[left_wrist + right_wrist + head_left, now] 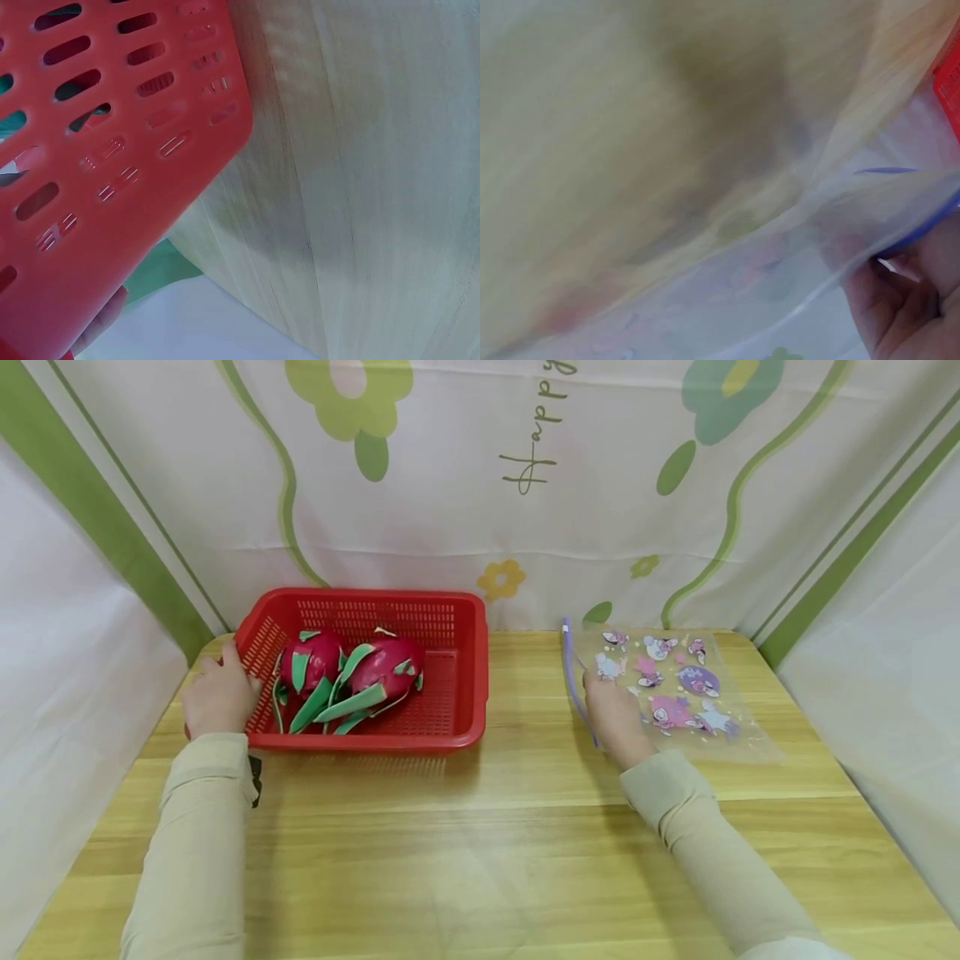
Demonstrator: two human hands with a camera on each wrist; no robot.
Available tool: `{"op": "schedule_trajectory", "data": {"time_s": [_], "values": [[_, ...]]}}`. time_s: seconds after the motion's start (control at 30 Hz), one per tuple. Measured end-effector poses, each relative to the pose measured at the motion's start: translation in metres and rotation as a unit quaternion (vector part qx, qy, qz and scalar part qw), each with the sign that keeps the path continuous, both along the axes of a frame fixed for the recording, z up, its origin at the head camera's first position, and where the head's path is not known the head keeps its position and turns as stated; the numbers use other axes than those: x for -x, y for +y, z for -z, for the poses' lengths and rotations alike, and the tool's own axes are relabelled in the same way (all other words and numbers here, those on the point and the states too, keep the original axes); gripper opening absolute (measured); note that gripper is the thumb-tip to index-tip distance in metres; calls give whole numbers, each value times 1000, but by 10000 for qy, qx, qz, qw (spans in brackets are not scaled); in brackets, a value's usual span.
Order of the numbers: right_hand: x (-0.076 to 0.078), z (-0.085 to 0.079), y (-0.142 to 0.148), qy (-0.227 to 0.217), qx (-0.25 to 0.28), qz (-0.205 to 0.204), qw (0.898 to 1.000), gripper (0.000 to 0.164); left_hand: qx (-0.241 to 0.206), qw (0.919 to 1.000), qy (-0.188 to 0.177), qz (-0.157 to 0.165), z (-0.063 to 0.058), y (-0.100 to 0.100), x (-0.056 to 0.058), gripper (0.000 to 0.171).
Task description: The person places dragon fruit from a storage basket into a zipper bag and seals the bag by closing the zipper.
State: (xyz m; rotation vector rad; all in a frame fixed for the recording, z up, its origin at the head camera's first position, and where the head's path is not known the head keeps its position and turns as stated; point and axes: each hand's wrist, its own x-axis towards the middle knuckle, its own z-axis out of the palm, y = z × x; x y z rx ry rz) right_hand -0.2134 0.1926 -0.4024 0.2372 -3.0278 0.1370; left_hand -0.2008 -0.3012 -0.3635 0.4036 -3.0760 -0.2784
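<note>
A red plastic basket (367,742) stands on the left of the table with two dragon fruits, one on its left (311,662) and one nearer its middle (386,666). My left hand (219,695) grips the basket's left rim; in the left wrist view only a bit of the fingers (105,321) shows past the slotted wall. On the right lies a clear zip bag (697,710) with pink and purple cartoon prints and a purple zip edge. My right hand (617,714) holds this bag near the zip, its fingers (874,300) curled at the edge in the right wrist view.
The wooden table (480,860) runs beneath both. Behind it hangs a white cloth (450,518) printed with flowers and green vines, and white cloth walls (885,610) with green stripes stand at the sides.
</note>
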Motion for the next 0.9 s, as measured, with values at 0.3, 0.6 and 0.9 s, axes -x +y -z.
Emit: {"op": "schedule_trajectory", "data": {"time_s": [0.3,0.6,0.9], "values": [[-2,-4,-7,244,-260,79,9993,12,29,10000,54,4,1,0,0,63],[-5,4,-11,1151,-434,250,9921,27,34,10000,43,4,0,1,0,62],[-7,6,-12,929,-136,563,9940,66,52,10000,49,-1,0,1,-1,62]]}}
